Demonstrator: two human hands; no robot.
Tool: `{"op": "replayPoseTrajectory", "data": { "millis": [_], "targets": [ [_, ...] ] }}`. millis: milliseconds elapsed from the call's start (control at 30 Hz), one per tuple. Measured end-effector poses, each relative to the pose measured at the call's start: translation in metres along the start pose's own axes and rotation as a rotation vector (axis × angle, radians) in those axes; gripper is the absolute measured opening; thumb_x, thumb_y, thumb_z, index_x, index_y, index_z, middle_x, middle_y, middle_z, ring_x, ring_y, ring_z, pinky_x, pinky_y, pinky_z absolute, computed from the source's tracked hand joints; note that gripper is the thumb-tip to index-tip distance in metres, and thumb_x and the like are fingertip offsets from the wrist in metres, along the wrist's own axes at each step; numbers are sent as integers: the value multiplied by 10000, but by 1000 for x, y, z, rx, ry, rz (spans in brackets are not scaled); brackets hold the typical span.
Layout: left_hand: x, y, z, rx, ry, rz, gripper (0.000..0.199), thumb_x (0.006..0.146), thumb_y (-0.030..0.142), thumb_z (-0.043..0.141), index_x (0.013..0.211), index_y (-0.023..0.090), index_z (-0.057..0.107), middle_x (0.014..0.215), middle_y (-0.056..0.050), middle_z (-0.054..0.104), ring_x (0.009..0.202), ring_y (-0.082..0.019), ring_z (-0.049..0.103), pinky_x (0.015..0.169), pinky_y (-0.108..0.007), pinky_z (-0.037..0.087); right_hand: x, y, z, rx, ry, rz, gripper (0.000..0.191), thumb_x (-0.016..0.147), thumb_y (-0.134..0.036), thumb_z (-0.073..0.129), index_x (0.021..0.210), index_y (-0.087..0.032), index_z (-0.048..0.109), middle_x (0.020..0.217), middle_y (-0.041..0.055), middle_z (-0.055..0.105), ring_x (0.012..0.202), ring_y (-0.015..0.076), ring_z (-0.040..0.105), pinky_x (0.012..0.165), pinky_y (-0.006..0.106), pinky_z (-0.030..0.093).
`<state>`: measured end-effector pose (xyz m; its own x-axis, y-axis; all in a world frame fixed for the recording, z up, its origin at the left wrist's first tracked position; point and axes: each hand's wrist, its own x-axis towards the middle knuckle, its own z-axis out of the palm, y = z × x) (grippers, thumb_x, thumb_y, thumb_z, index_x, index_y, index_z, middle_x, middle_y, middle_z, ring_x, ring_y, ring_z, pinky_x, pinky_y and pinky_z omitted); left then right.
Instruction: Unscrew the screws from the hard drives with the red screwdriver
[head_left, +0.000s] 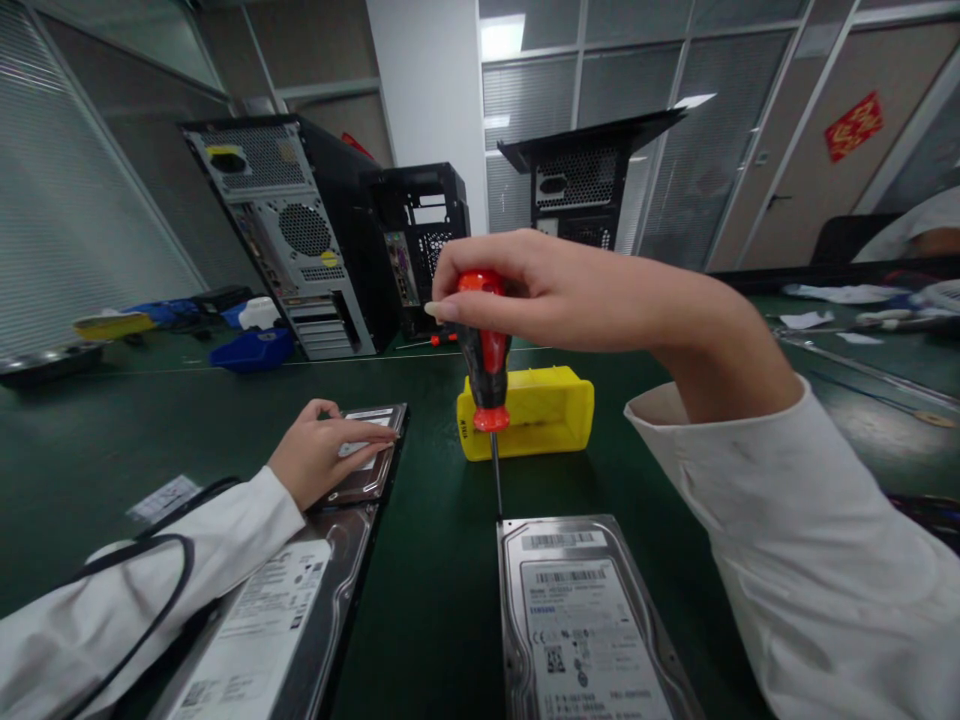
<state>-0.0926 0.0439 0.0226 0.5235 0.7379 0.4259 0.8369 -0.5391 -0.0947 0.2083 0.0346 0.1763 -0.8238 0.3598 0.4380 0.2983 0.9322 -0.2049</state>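
Observation:
My right hand [525, 290] is wrapped round the handle of a red and black screwdriver [486, 375]. The screwdriver stands almost upright, its tip meeting the far left corner of a silver hard drive [577, 620] with a white label. On the left, my left hand [326, 450] rests over a smaller hard drive [367, 480], fingers stretched across its top to the right edge. Nearer to me lies another large hard drive [277, 620], partly covered by my left sleeve. Whether a screw sits under the screwdriver's tip is too small to tell.
A yellow plastic bin [566, 410] lies just behind the screwdriver. Computer cases [330, 210] stand at the back, with a blue bin [251, 350] beside them. A dark cable [184, 570] crosses my left sleeve. Tools and papers [847, 320] lie at right; a person's sleeve [915, 225] shows behind.

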Motion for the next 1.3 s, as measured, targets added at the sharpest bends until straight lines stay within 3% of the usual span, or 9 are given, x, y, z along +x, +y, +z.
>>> {"op": "replayPoseTrajectory", "data": {
  "millis": [233,400,733,1133,1300],
  "targets": [
    [-1,0,2,81,38,53,326,916,420,409,978,261,686,936,29,728,670,-157,554,753,-338,329,0,1,0,-19,-13,0,240,924,-281,404,966,-98,554,846,5,519,709,64,447,621,194,349],
    [-1,3,-2,152,54,53,254,901,352,477,971,220,683,903,7,734,648,-169,553,763,-370,333,0,2,1,-9,12,-39,231,920,-265,411,946,-89,558,831,5,525,702,61,445,613,188,342],
    [-7,8,-6,156,-41,169,333,966,297,328,1135,197,597,1058,-46,690,863,-184,659,869,-395,318,0,2,0,-4,1,-23,244,919,-275,410,963,-90,563,830,5,521,693,61,441,610,194,346],
    [-2,6,-4,139,32,44,282,930,349,417,1040,230,647,1013,-16,709,755,-184,636,808,-371,350,0,2,1,-1,7,-38,226,916,-266,415,948,-93,557,828,5,523,692,61,443,608,185,347],
    [2,-2,1,96,8,59,318,935,382,398,1149,242,586,1002,-16,713,751,-160,643,829,-355,339,0,3,1,5,3,-51,234,922,-267,402,950,-86,549,852,16,537,714,69,452,631,201,350]
  ]
}}
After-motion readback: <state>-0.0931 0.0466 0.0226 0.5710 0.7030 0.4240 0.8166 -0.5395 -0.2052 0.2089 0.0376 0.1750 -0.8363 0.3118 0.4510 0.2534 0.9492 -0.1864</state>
